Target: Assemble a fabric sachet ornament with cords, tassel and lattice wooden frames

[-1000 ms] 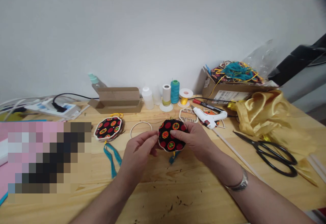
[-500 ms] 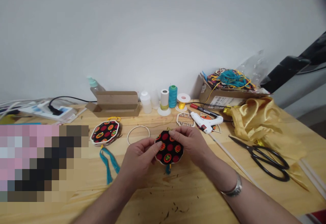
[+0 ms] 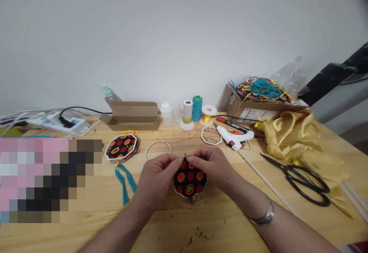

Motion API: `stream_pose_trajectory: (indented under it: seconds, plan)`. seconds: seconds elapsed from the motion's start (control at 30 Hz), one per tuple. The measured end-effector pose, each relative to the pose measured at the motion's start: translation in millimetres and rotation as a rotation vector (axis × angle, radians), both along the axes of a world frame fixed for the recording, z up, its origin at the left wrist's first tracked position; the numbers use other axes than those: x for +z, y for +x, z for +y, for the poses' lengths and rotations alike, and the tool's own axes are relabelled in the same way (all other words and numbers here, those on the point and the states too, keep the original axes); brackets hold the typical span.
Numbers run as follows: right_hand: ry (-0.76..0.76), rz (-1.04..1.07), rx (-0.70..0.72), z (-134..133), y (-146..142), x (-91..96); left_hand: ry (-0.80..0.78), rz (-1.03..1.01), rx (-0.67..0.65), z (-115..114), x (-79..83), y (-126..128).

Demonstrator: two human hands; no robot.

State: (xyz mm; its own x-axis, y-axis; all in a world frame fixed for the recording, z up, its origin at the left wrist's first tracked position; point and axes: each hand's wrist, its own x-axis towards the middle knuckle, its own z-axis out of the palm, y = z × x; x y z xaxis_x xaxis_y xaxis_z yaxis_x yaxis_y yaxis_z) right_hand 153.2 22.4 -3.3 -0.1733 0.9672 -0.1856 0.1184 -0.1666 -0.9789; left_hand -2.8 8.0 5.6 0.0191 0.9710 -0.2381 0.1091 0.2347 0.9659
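Note:
Between my two hands is a scalloped fabric ornament point(image 3: 190, 180), black with red dots and bright flowers, edged in a pale frame. My left hand point(image 3: 161, 172) pinches its upper left edge. At its upper right edge my right hand point(image 3: 211, 165) grips it, thumb on the front. A bit of yellow cord sticks up between my thumbs, and a teal tip shows below. Left of my hands lies a stack of similar ornaments point(image 3: 121, 148) with a teal tassel point(image 3: 125, 184). A thin wooden hoop point(image 3: 158, 143) lies just behind my left hand.
A white glue gun point(image 3: 236, 138), a cut-out wooden frame point(image 3: 211, 135) and black scissors point(image 3: 299, 176) lie to the right, beside gold cloth point(image 3: 290, 134). Thread spools point(image 3: 197, 108), bottles point(image 3: 166, 114) and an open cardboard box point(image 3: 135, 115) line the wall. A fuller box point(image 3: 250, 111) stands back right.
My left hand has shifted from the ornament's left side to its top edge, near my right thumb. The ornament sits slightly lower, and the view has turned a little.

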Motion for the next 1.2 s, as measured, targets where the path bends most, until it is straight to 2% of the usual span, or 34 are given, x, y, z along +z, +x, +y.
stream_pose_trajectory:
  seconds: [0.37,0.6,0.97,1.1,1.2]
  plan:
    - [-0.022,0.014,-0.022,0.5,-0.6,4.2,-0.04,-0.074,-0.032,0.6,1.9,1.2]
    - [-0.024,0.121,0.065,1.6,2.5,3.3,-0.051,-0.059,0.014,0.6,2.8,0.5]
    - [0.003,0.009,-0.032,1.5,0.4,1.5,-0.063,-0.057,-0.024,-0.3,-3.9,-1.3]
    - [-0.011,0.046,-0.101,4.4,3.3,3.4,-0.086,-0.131,-0.066,1.1,0.2,-0.3]
    - [-0.024,0.105,-0.164,8.0,6.8,5.0,-0.066,-0.104,-0.073,1.8,2.5,0.2]
